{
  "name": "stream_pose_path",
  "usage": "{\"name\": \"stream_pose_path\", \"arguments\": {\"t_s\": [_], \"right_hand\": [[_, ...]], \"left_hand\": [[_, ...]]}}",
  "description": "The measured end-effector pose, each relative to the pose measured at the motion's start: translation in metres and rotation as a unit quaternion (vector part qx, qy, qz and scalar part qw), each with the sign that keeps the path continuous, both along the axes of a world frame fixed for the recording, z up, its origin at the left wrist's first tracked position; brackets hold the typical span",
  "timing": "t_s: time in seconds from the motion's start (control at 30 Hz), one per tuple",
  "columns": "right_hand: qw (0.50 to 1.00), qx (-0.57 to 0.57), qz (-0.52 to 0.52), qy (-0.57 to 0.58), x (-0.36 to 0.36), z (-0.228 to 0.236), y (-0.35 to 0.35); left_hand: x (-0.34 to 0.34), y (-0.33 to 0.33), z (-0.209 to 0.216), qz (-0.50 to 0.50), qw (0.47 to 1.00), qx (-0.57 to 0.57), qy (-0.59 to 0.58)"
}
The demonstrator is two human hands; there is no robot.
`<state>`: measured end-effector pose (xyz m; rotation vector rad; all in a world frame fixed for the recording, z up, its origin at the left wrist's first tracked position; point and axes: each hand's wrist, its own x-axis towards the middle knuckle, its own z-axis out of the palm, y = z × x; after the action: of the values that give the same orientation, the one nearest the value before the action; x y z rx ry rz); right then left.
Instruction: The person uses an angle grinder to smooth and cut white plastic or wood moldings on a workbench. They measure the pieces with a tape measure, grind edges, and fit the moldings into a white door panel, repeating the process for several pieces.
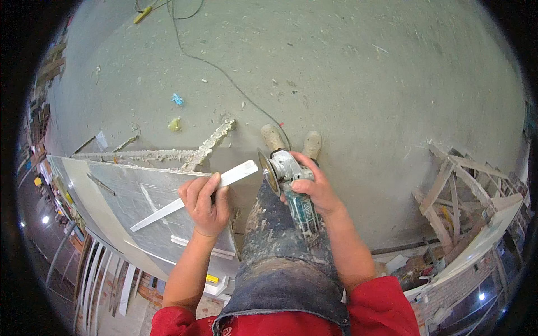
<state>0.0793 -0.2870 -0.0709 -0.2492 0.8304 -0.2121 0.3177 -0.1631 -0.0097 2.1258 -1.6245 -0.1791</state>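
Left hand (204,204) gripping white strip (196,195), right hand (314,187) seemingly around angle grinder (286,173)

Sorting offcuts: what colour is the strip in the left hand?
White; the strip, held by the left hand, shows best in the head view.

the left hand (204,204) gripped a long white strip (193,196) over a grey slab (140,196), its far end just beside the disc of an angle grinder (283,176) held by the right hand (314,187) above the concrete floor (336,73).
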Motion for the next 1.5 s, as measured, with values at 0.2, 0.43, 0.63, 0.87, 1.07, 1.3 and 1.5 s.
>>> {"name": "stream_pose_path", "arguments": {"t_s": [0.2,0.43,0.63,0.87,1.07,1.3,1.5], "right_hand": [[0.997,-0.045,0.050,-0.023,0.003,0.001,-0.011],[0.998,-0.020,0.040,-0.033,0.020,-0.014,-0.019],[0.995,-0.068,0.054,-0.051,0.023,-0.004,-0.037],[0.986,-0.050,0.143,-0.070,0.030,-0.027,-0.069],[0.937,-0.171,0.254,-0.168,0.034,-0.049,-0.115],[0.846,-0.171,0.461,-0.205,0.078,-0.070,-0.169],[0.802,-0.249,0.502,-0.207,0.080,-0.055,-0.191]], "left_hand": [[-0.003,0.002,0.001,0.002,1.000,0.009,-0.005],[-0.001,0.002,-0.001,-0.007,1.000,0.005,-0.015],[-0.004,0.001,-0.002,0.003,1.000,-0.002,-0.011],[-0.001,0.003,-0.002,0.000,1.000,0.002,-0.014],[0.000,0.001,-0.002,-0.003,1.000,0.003,-0.013],[0.000,-0.002,-0.002,0.004,1.000,-0.004,-0.008],[0.001,0.000,-0.002,0.001,1.000,-0.003,-0.003]]}}
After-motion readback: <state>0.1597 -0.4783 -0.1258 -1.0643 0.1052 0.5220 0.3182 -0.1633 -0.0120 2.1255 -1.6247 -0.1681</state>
